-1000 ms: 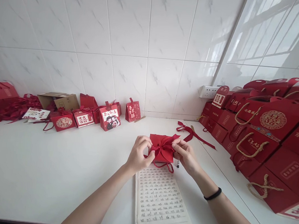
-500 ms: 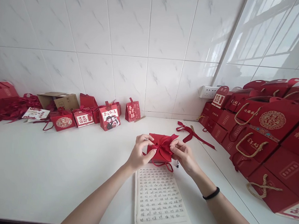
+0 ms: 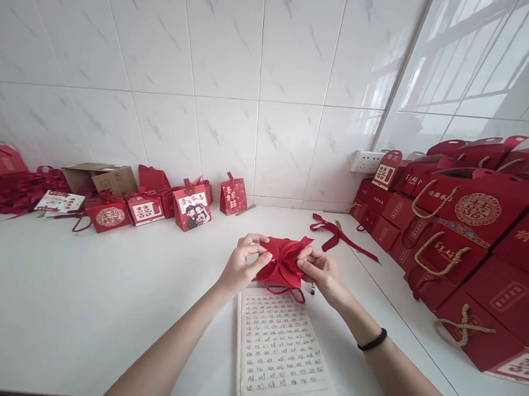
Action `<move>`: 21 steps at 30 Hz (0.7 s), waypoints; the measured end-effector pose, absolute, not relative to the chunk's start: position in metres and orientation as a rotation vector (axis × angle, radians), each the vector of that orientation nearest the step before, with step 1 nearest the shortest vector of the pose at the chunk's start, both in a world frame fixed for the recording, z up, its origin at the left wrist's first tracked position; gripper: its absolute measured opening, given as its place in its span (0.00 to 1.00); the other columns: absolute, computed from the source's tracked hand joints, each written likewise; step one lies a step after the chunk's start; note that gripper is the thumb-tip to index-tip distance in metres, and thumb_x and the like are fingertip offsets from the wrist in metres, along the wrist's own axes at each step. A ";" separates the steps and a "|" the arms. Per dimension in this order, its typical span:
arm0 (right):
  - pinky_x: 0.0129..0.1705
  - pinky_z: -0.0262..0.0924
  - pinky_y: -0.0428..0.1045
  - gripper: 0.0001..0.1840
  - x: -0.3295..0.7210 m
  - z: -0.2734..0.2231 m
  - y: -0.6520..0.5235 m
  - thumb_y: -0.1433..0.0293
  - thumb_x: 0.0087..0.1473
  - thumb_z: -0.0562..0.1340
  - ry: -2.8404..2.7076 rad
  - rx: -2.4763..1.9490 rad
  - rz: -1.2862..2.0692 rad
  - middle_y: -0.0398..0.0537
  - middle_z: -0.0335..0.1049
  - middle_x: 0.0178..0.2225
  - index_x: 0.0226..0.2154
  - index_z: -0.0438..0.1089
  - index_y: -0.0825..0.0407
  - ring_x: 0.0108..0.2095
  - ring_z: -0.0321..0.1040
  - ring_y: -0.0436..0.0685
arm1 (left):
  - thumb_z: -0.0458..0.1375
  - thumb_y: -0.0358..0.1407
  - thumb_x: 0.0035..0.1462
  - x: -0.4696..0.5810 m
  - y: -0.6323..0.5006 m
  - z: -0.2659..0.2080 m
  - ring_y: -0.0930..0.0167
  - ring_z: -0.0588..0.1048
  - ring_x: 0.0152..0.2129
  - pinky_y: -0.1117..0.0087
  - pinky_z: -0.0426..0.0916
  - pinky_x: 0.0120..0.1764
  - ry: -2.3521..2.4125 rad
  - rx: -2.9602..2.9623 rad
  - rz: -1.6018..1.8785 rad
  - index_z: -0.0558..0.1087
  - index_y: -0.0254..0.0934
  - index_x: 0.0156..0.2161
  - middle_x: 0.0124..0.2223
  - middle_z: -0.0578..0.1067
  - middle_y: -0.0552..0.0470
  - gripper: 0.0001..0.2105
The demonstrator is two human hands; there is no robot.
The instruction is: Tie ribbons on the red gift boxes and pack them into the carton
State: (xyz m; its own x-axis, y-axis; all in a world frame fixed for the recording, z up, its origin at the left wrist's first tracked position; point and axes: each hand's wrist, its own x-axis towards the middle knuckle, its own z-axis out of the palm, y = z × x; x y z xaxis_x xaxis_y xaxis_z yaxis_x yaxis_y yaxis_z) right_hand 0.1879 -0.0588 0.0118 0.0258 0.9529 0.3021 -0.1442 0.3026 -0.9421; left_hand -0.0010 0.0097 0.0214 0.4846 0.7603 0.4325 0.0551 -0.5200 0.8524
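Note:
A small red gift box (image 3: 281, 277) with curved flaps folded in at its top lies in front of me, at the far end of a notebook. A red ribbon (image 3: 304, 245) runs across the flaps, and its end sticks up at the right. My left hand (image 3: 244, 263) pinches the ribbon at the box's left side between thumb and finger. On the other side, my right hand (image 3: 325, 274) has its thumb and finger closed on the ribbon. The exact grip points are partly hidden by the fingers. A twisted red cord (image 3: 297, 295) hangs at the near edge.
Handwriting fills much of the notebook (image 3: 280, 352). A loose red ribbon (image 3: 337, 233) lies behind my right hand, and a dark pen end (image 3: 313, 289) shows beside the box. Stacked red gift boxes (image 3: 478, 209) line the right; smaller boxes (image 3: 193, 207) and a cardboard box (image 3: 101, 176) stand along the wall.
My left thumb and fingers have moved slightly left and up from the middle of the box. My right hand stays nearly still on the ribbon. The whole view has shifted a little.

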 end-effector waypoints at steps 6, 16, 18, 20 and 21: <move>0.20 0.41 0.44 0.19 0.189 0.011 -0.058 0.57 0.44 0.68 -1.247 -0.902 1.030 0.38 0.54 0.19 0.24 0.63 0.53 0.19 0.47 0.45 | 0.56 0.44 0.51 -0.003 0.012 0.020 0.60 0.63 0.51 0.58 0.57 0.54 0.604 1.779 1.080 0.71 0.36 0.24 0.48 0.70 0.44 0.14; 0.20 0.44 0.44 0.17 0.190 0.011 -0.059 0.59 0.44 0.69 -1.254 -0.870 1.036 0.39 0.55 0.19 0.24 0.64 0.54 0.19 0.47 0.45 | 0.62 0.48 0.46 -0.001 0.018 0.019 0.62 0.66 0.49 0.64 0.65 0.47 0.639 1.726 1.128 0.71 0.35 0.26 0.45 0.68 0.44 0.16; 0.20 0.44 0.44 0.17 0.190 0.011 -0.059 0.59 0.44 0.69 -1.260 -0.872 1.028 0.39 0.54 0.19 0.24 0.64 0.53 0.19 0.47 0.45 | 0.62 0.48 0.46 -0.002 0.019 0.019 0.63 0.67 0.47 0.66 0.67 0.44 0.613 1.717 1.134 0.70 0.35 0.26 0.43 0.68 0.45 0.16; 0.20 0.44 0.44 0.17 0.191 0.011 -0.059 0.59 0.44 0.68 -1.265 -0.875 1.025 0.39 0.54 0.19 0.24 0.64 0.53 0.19 0.47 0.45 | 0.62 0.47 0.47 -0.002 0.019 0.019 0.66 0.68 0.43 0.68 0.68 0.41 0.587 1.738 1.155 0.70 0.35 0.27 0.40 0.67 0.47 0.15; 0.20 0.44 0.44 0.17 0.191 0.011 -0.059 0.59 0.44 0.68 -1.269 -0.876 1.025 0.39 0.54 0.19 0.24 0.64 0.53 0.19 0.47 0.45 | 0.61 0.46 0.48 -0.003 0.019 0.019 0.68 0.68 0.40 0.68 0.68 0.41 0.585 1.765 1.164 0.69 0.35 0.27 0.39 0.66 0.48 0.14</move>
State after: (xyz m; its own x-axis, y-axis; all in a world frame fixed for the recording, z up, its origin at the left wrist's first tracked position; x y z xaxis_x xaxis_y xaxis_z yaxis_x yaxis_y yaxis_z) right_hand 0.1907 -0.0589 0.0108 0.0086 0.9460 0.3240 -0.1173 0.3227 -0.9392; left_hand -0.0027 0.0190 0.0190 0.4419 0.7705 0.4593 -0.0912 -0.4708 0.8775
